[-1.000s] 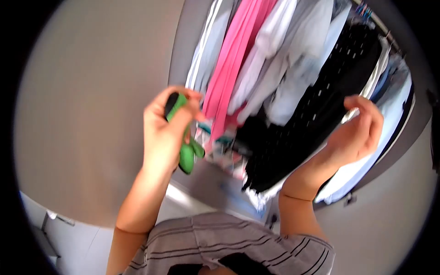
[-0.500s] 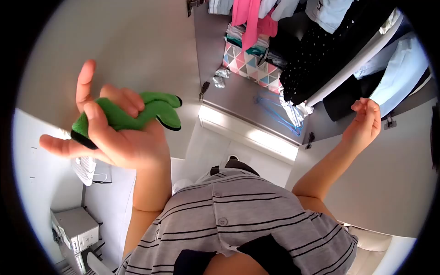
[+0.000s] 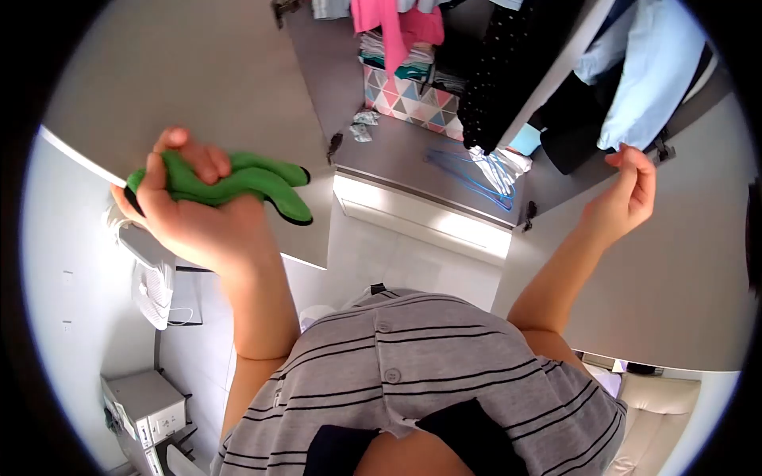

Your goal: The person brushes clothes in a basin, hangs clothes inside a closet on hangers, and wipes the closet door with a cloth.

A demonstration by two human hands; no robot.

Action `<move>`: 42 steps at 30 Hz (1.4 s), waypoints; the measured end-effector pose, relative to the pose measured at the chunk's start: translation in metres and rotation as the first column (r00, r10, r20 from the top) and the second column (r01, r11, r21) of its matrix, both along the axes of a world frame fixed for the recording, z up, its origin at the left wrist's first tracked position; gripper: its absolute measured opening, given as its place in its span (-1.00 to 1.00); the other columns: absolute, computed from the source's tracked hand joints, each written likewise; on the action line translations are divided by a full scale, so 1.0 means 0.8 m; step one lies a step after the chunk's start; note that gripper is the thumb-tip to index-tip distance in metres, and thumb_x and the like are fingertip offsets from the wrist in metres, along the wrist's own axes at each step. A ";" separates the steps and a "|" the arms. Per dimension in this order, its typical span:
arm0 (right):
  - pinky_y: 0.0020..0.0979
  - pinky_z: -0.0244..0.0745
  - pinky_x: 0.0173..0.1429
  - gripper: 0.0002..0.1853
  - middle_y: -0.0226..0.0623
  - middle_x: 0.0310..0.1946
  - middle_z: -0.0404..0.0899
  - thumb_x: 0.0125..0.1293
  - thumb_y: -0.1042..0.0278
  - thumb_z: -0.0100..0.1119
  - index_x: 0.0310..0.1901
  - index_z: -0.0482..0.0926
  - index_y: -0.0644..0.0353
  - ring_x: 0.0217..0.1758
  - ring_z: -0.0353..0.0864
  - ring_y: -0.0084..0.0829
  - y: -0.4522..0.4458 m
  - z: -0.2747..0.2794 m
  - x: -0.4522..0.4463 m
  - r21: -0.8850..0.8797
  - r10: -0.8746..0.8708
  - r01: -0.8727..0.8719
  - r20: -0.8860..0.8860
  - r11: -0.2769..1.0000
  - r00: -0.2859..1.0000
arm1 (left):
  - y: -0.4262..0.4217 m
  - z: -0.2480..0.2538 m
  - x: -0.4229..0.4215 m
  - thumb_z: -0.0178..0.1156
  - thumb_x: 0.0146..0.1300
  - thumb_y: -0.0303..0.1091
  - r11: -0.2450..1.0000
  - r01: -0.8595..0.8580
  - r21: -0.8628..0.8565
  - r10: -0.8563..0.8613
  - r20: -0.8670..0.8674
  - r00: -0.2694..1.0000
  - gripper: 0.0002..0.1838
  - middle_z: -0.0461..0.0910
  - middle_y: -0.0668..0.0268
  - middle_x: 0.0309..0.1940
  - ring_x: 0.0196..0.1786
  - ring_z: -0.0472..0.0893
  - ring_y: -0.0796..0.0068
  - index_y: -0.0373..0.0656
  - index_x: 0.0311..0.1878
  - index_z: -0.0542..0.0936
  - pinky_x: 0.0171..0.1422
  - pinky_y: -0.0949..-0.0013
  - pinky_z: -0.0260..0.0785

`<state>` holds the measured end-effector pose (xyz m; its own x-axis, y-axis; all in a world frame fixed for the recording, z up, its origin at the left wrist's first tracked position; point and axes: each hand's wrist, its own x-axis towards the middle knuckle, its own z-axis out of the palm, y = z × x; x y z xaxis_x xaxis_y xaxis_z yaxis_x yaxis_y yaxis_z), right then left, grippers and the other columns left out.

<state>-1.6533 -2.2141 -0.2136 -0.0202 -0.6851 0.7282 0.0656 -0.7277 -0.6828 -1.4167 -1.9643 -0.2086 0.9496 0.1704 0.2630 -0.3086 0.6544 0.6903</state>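
Note:
My left hand (image 3: 202, 214) is wrapped round a green cloth with black edging (image 3: 238, 181). The cloth is bunched between thumb and fingers, and two folded ends stick out to the right. Behind it is the open left wardrobe door (image 3: 214, 71). On the right, my right hand (image 3: 627, 194) is raised with fingers curled and tips together, and no object shows in them. Its fingertips appear at the lower hem of a light blue garment (image 3: 655, 71); whether they touch it I cannot tell. The open right door (image 3: 635, 293) lies behind that forearm.
Inside the wardrobe, a triangle-patterned box (image 3: 413, 103) stands under folded clothes (image 3: 397, 55). Blue hangers (image 3: 468, 178) lie on the wardrobe floor beside a striped cloth (image 3: 496, 170). A pink garment (image 3: 389, 32) hangs above. Lower left are a white fan-like appliance (image 3: 151, 285) and a grey drawer unit (image 3: 147, 397).
My left fingers, spread wide before, have closed more around the green cloth. My right hand has risen slightly and stays curled. The camera view has shifted, so the wardrobe appears farther left and up.

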 end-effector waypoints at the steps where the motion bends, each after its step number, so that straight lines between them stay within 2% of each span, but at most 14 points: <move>1: -0.53 0.38 -0.10 -0.91 -0.29 -0.46 0.58 0.26 0.49 0.16 -0.33 0.57 0.34 -0.33 0.50 -0.56 0.005 0.004 -0.005 -0.053 -0.090 0.091 0.026 0.994 0.996 | -0.006 0.000 -0.007 -0.13 0.28 -0.40 1.000 0.013 -0.002 -0.013 -0.004 1.000 -0.73 0.55 0.07 -0.33 -0.56 0.28 0.52 0.00 0.04 0.20 -0.45 0.44 0.22; 7: -0.46 0.44 0.00 -0.87 -0.16 -0.25 0.59 0.24 0.57 0.09 -0.18 0.51 0.37 -0.20 0.55 -0.43 0.014 0.024 -0.096 -0.208 -0.451 0.465 0.114 0.860 0.885 | -0.104 0.000 -0.106 -0.09 0.22 -0.55 0.949 0.298 -0.102 -0.286 0.122 0.951 -0.31 0.48 0.08 -0.36 -0.68 0.32 0.48 0.20 0.36 -0.05 -0.64 0.43 0.26; 10: -0.25 0.37 0.18 -0.79 -0.08 -0.14 0.55 0.27 0.50 0.01 -0.08 0.46 0.35 -0.03 0.51 -0.28 0.062 0.015 -0.112 -0.461 -0.445 0.409 0.035 0.787 0.895 | -0.132 -0.009 -0.119 -0.05 0.24 -0.53 0.886 0.461 -0.045 -0.453 0.122 0.883 -0.20 0.49 0.07 -0.36 -0.66 0.32 0.50 0.24 0.44 -0.18 -0.63 0.42 0.26; 13: -0.03 0.13 0.39 -0.68 -0.02 0.02 0.49 0.28 0.40 -0.07 0.05 0.42 0.26 0.27 0.31 -0.12 0.097 0.026 -0.133 -0.727 -0.456 0.159 -0.231 0.668 0.860 | -0.151 -0.017 -0.118 -0.02 0.24 -0.52 0.772 0.634 -0.035 -0.632 0.062 0.773 -0.12 0.50 0.11 -0.37 -0.63 0.32 0.51 0.22 0.48 -0.28 -0.52 0.41 0.28; 16: 0.08 -0.17 0.51 -0.61 -0.03 0.19 0.40 0.28 0.30 -0.11 0.12 0.42 0.16 0.48 0.01 -0.03 0.118 0.026 -0.124 -0.786 -0.316 0.090 -0.138 0.611 0.939 | -0.169 -0.023 -0.104 0.00 0.25 -0.50 0.686 0.727 -0.015 -0.727 -0.010 0.686 -0.11 0.51 0.14 -0.40 -0.62 0.32 0.52 0.12 0.50 -0.29 -0.49 0.42 0.25; 19: 0.08 -0.50 0.56 -0.58 -0.11 0.40 0.14 0.32 0.19 -0.11 0.18 0.40 0.07 0.56 -0.33 0.03 0.137 0.026 -0.113 -0.738 -0.346 0.279 0.066 0.614 0.936 | -0.187 -0.030 -0.060 0.00 0.26 -0.48 0.591 0.807 0.000 -0.806 -0.020 0.591 -0.17 0.54 0.17 -0.43 -0.60 0.30 0.54 0.03 0.51 -0.20 -0.48 0.44 0.20; 20: 0.08 -0.50 0.56 -0.58 -0.11 0.40 0.14 0.32 0.19 -0.11 0.18 0.40 0.07 0.56 -0.33 0.03 0.139 0.031 -0.110 -0.743 -0.354 0.282 0.066 0.606 0.933 | -0.193 -0.031 -0.048 0.00 0.26 -0.48 0.584 0.812 -0.006 -0.812 -0.016 0.584 -0.17 0.54 0.17 -0.43 -0.60 0.30 0.54 0.03 0.51 -0.20 -0.48 0.44 0.20; 22: 0.09 0.10 0.44 -0.59 -0.08 0.25 0.33 0.32 0.26 -0.19 0.15 0.43 0.17 0.45 0.09 -0.12 0.141 0.039 -0.100 -0.652 -0.585 0.561 0.215 0.510 0.782 | -0.206 -0.032 -0.024 -0.01 0.28 -0.46 0.560 0.828 -0.019 -0.828 0.007 0.560 -0.19 0.55 0.17 -0.43 -0.59 0.30 0.54 0.04 0.51 -0.19 -0.48 0.45 0.19; 23: -0.01 0.36 0.32 -0.62 -0.09 0.27 0.31 0.32 0.26 -0.12 0.12 0.44 0.19 0.36 0.26 -0.17 0.147 0.041 -0.092 -0.506 -0.537 0.553 0.193 0.662 0.821 | -0.211 -0.031 -0.016 -0.02 0.29 -0.44 0.561 0.827 -0.025 -0.827 0.009 0.562 -0.21 0.55 0.18 -0.43 -0.59 0.29 0.55 0.05 0.51 -0.16 -0.47 0.45 0.18; 27: -0.15 0.34 0.31 -0.62 -0.13 0.29 0.22 0.35 0.08 0.06 -0.03 0.44 0.26 0.30 0.30 -0.12 0.150 0.056 -0.101 -0.509 -0.754 0.574 -0.282 0.642 0.593 | -0.223 -0.030 -0.008 -0.04 0.31 -0.45 0.542 0.834 -0.100 -0.838 0.013 0.546 -0.30 0.50 0.10 -0.37 -0.56 0.25 0.54 0.07 0.48 -0.03 -0.47 0.49 0.17; 30: -0.12 0.29 0.33 -0.64 -0.13 0.21 0.30 0.36 0.06 0.05 -0.05 0.45 0.21 0.31 0.27 -0.11 0.159 0.065 -0.117 -0.454 -0.654 0.480 -0.411 0.751 0.635 | -0.223 -0.015 -0.021 -0.01 0.29 -0.44 0.533 0.839 -0.111 -0.843 0.016 0.538 -0.20 0.53 0.21 -0.45 -0.60 0.28 0.57 0.07 0.51 -0.16 -0.48 0.45 0.18; 36: 0.20 -0.17 0.43 -0.73 -0.11 0.13 0.39 0.28 0.12 -0.02 -0.14 0.53 0.08 0.38 0.12 0.05 0.177 0.067 -0.138 -0.582 -0.728 0.441 -0.491 0.683 0.479 | -0.197 0.007 -0.038 -0.03 0.28 -0.39 0.436 0.900 -0.003 -0.900 0.023 0.436 -0.42 0.51 0.26 -0.45 -0.61 0.26 0.60 -0.13 0.39 0.21 -0.52 0.50 0.13; 37: 0.10 -0.02 0.42 -0.73 -0.16 0.12 0.40 0.32 0.12 0.00 -0.15 0.53 0.12 0.36 0.16 0.00 0.174 0.068 -0.139 -0.648 -0.717 0.342 -0.489 0.680 0.497 | -0.194 0.007 -0.036 -0.07 0.31 -0.35 0.413 0.911 0.014 -0.911 0.012 0.413 -0.50 0.44 0.29 -0.44 -0.59 0.17 0.62 -0.32 0.30 0.28 -0.51 0.55 0.08; 42: 0.14 -0.28 0.51 -0.79 -0.23 0.08 0.46 0.33 0.19 -0.02 -0.20 0.56 0.09 0.45 0.03 0.01 0.158 0.054 -0.125 -0.705 -0.583 0.104 -0.483 0.702 0.653 | -0.190 0.004 -0.051 -0.05 0.29 -0.35 0.424 0.905 0.006 -0.902 -0.089 0.423 -0.59 0.32 0.36 -0.53 -0.58 0.14 0.64 -0.35 0.16 0.36 -0.51 0.56 0.03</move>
